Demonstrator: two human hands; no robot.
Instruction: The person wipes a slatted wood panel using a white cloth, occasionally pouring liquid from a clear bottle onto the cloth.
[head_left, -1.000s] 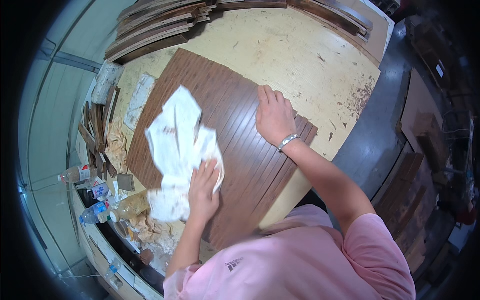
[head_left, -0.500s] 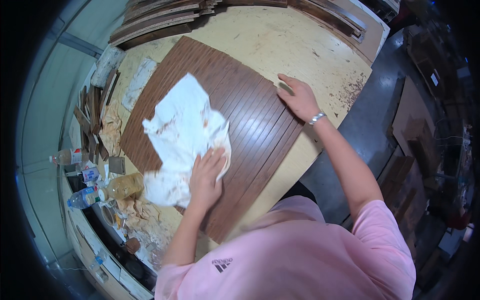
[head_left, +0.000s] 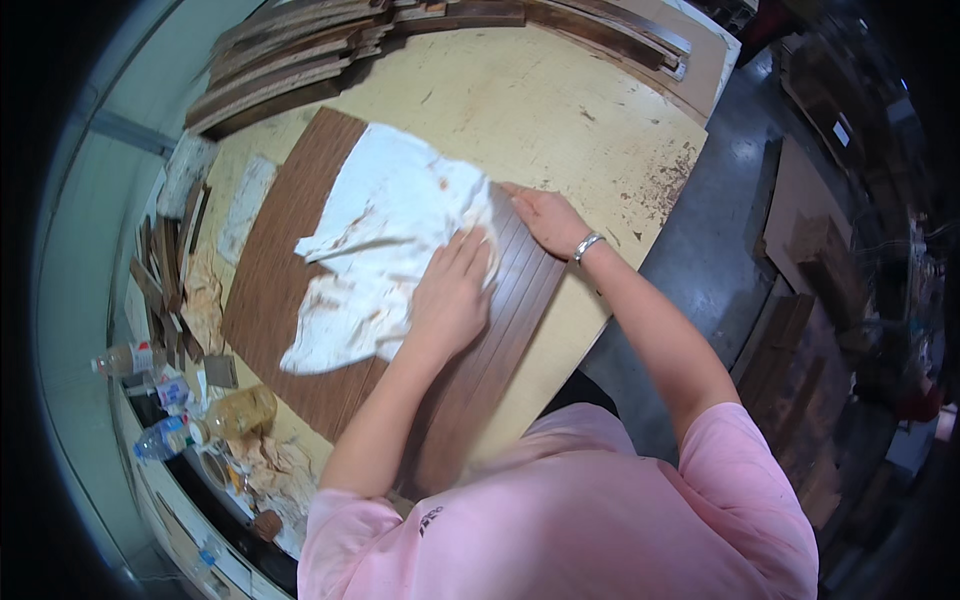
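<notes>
A dark brown grooved wooden panel (head_left: 280, 300) lies flat on a pale yellow worktable (head_left: 560, 110). A large white stained cloth (head_left: 385, 235) is spread over the panel's middle. My left hand (head_left: 455, 290) presses flat on the cloth's right edge, fingers together and pointing away from me. My right hand (head_left: 545, 215) rests palm down on the panel's far right edge, just beyond the cloth, with a silver bracelet on the wrist.
Stacked dark wooden planks (head_left: 290, 55) line the table's far edge. On the left lie wood offcuts (head_left: 160, 290), crumpled paper (head_left: 265, 465), clear plastic bottles (head_left: 165, 435) and a bottle of yellow liquid (head_left: 240, 410). Grey floor (head_left: 700, 230) and wood stacks lie right.
My left hand has pushed the cloth across the panel to the right and farther away. My right hand stays on the panel's right edge, and the cloth now reaches it.
</notes>
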